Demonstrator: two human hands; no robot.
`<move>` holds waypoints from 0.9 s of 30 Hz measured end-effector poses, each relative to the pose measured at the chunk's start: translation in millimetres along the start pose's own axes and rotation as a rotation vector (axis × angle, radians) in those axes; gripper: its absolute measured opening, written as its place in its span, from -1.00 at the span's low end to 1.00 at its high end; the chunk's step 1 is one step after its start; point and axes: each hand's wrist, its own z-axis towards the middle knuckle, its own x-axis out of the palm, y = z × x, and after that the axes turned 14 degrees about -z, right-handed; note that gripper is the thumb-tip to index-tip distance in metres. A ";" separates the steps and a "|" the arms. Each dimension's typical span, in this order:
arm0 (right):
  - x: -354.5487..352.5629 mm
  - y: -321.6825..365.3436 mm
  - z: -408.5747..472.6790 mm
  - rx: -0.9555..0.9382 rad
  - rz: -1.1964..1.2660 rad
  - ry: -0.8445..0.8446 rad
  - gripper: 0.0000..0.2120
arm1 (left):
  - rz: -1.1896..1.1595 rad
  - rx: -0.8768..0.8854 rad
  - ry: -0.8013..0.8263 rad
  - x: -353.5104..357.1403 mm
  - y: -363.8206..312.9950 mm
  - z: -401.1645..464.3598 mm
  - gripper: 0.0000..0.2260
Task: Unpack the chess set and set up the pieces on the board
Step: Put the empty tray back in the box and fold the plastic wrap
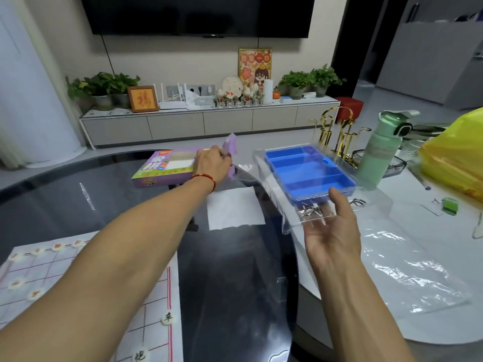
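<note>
A purple chess set box [162, 168] lies on the dark glass table, and my left hand [213, 163] grips its open right end, flap raised. My right hand [332, 231] holds from below a clear plastic case with a blue compartment tray [311, 171] that looks empty. The white paper chess board [146, 317] lies at the bottom left, partly under my left forearm. Several round white pieces sit on it, among them one marked in black [167, 318] near its right edge and several with red marks [17, 283] at the left.
A white paper sheet [234, 209] lies mid-table. To the right are a green bottle [379, 152], a gold rack [337, 134], a yellow bag [457, 158], a clear plastic bag [407, 265] and a metal ring [357, 202]. A TV cabinet [209, 121] stands behind.
</note>
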 end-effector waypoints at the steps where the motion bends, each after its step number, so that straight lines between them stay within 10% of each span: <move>1: 2.0 0.4 -2.7 0.000 -0.001 0.007 -0.65 | 0.001 -0.001 -0.031 -10.3 0.4 -1.8 -0.68; 9: 20.5 -2.1 -31.0 0.052 -0.037 0.174 -0.69 | 0.161 -0.213 -0.159 -96.9 22.0 -41.1 -0.71; 27: 67.2 -48.5 -67.8 0.375 -0.157 0.374 -0.73 | -0.384 -0.396 -0.183 -201.4 81.9 -110.1 -0.75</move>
